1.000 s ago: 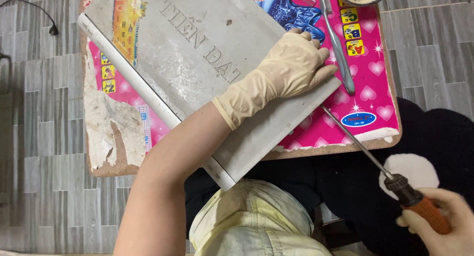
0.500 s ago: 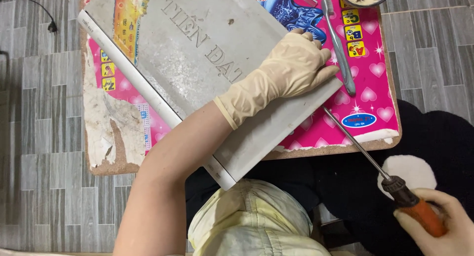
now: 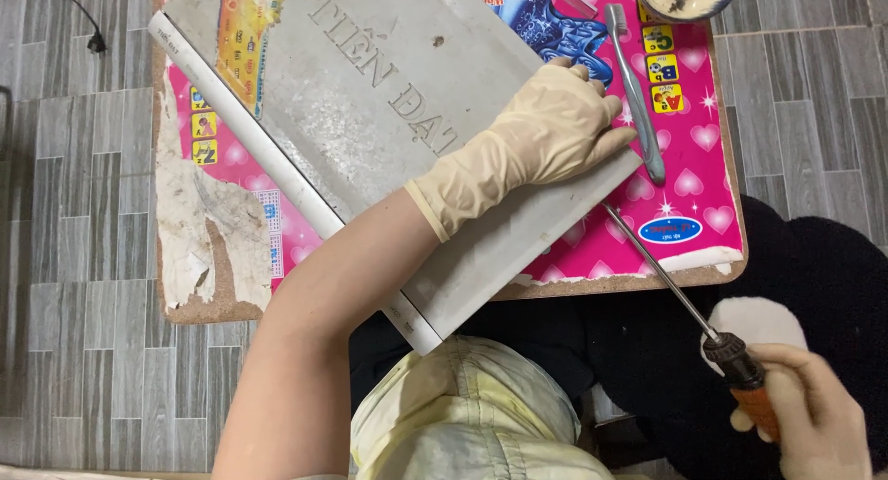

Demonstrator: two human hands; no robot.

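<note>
Over the grey tile floor [image 3: 74,258], my gloved left hand [image 3: 546,133] presses flat, fingers open, on the grey panel [image 3: 370,119] on the pink bench [image 3: 684,212], while my right hand [image 3: 814,415] grips the screwdriver [image 3: 689,304] near the panel's right edge, work looking barely begun.

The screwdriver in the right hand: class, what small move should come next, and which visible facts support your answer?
Probably ease the screwdriver tip further in under the grey panel. Its shaft already points at the panel's lower right edge, with the tip at or under that edge. The right hand grips the orange handle, and the gloved left hand presses flat on the panel, steadying it on the pink table.
</note>
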